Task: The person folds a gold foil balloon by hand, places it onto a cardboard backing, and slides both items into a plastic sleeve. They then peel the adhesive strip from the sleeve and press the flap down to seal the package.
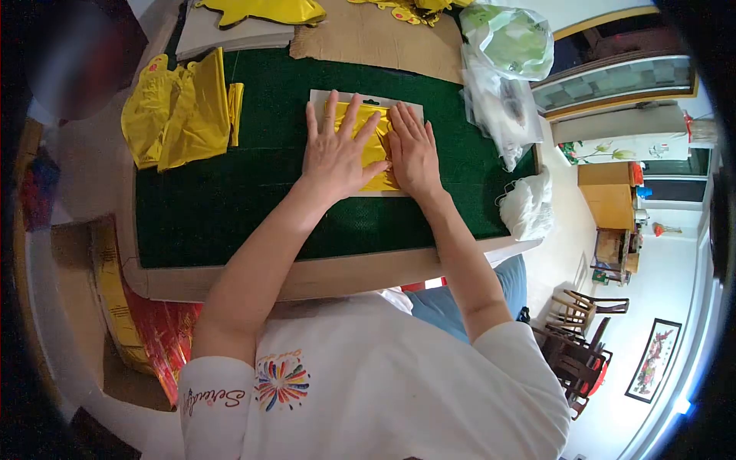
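Folded yellow foil (377, 146) lies on a pale flat card or sleeve (410, 193) with a small hanging slot at its far edge. My left hand (337, 153) rests palm down on the foil's left part, fingers spread. On the right side, my right hand (414, 153) presses flat over foil and card edge, its fingers stretched out and close together. Both palms hide part of the foil. To the left are crumpled, flattened yellow foil pieces (184, 115), which look like deflated balloons.
A green mat (230, 218) covers the table. At the far side are a pale sheet stack (238, 40), brown cardboard (376, 46) and another yellow foil shape (261, 11). Plastic bags (502, 100) and a white string bundle (529, 207) lie right. Red shiny packaging (165, 330) sits below left.
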Available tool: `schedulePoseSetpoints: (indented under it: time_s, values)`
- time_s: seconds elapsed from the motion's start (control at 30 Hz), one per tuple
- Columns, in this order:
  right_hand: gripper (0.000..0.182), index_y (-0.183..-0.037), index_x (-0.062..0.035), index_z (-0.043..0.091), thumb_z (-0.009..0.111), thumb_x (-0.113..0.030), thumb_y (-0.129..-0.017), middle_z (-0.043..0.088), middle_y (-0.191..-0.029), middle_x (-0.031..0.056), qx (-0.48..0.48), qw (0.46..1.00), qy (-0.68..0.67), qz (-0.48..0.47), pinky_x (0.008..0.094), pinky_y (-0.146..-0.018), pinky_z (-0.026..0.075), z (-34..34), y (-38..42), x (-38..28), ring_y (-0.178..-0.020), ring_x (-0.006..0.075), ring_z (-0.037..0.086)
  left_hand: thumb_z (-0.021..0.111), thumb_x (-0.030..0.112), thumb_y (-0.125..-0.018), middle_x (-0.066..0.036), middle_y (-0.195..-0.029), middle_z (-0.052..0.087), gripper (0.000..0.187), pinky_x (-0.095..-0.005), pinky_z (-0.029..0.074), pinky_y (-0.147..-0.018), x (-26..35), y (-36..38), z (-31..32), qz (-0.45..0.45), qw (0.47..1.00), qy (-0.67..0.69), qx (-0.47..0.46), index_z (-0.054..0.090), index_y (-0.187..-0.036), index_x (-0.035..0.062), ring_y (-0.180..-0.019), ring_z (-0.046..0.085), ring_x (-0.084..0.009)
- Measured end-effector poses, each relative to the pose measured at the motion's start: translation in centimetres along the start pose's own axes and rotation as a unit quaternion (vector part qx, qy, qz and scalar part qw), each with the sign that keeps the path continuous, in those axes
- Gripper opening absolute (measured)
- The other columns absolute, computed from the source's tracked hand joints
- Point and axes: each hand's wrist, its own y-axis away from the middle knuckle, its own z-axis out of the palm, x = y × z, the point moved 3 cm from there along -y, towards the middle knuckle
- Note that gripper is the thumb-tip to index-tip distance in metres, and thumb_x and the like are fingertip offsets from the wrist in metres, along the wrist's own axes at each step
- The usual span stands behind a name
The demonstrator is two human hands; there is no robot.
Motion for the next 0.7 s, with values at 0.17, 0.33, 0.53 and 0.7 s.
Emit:
schedulePoseSetpoints:
  time_s: [0.17, 0.33, 0.53, 0.7]
  values:
    - [0.045, -0.14, -0.007, 0.045, 0.043, -0.025, -0.098, 0.04, -0.147, 0.0116, 0.0, 1.0, 0.004, 0.001, 0.0488, -0.114, 0.023, 0.2, -0.1, 0.1, -0.138, 0.0264, 0.035, 0.058, 0.063, -0.081, -0.014, -0.158, 0.012, 0.082, -0.0706, 0.003, -0.108, -0.2, 0.1, 0.1, -0.022, 1.0, 0.007, -0.014, 0.031, -0.148, 0.0236, -0.144, 0.005, -0.0434]
    - [0.049, -0.144, -0.0086, 0.038, 0.04, -0.029, -0.099, 0.034, -0.151, 0.0116, -0.028, 1.0, 0.009, -0.006, 0.0486, -0.114, 0.02, 0.2, 0.0, 0.5, -0.141, 0.0266, 0.029, 0.054, 0.068, -0.081, -0.015, -0.156, 0.02, 0.08, -0.0695, 0.004, -0.109, -0.2, 0.3, 0.3, -0.027, 0.999, -0.014, 0.017, 0.037, -0.146, 0.0252, -0.143, 0.008, -0.0441]
    - [0.058, -0.151, -0.0122, 0.023, 0.036, -0.038, -0.1, 0.024, -0.156, 0.0091, -0.07, 0.996, 0.061, 0.009, 0.0484, -0.116, 0.014, -0.6, 0.6, 2.1, -0.145, 0.0245, 0.019, 0.054, 0.067, -0.081, -0.016, -0.156, 0.02, 0.08, -0.0689, 0.004, -0.109, -0.2, 0.2, 0.4, -0.033, 0.999, -0.01, 0.007, 0.037, -0.146, 0.0244, -0.144, 0.008, -0.0437]
    - [0.056, -0.151, -0.0135, 0.024, 0.033, -0.037, -0.101, 0.023, -0.156, 0.0088, -0.076, 0.994, 0.079, 0.017, 0.0507, -0.115, 0.014, -0.5, 1.2, 3.4, -0.145, 0.0263, 0.019, 0.053, 0.067, -0.082, -0.016, -0.156, 0.019, 0.08, -0.0682, 0.004, -0.109, -0.1, 0.3, 0.0, -0.029, 1.0, -0.009, 0.008, 0.036, -0.147, 0.0242, -0.144, 0.007, -0.0431]
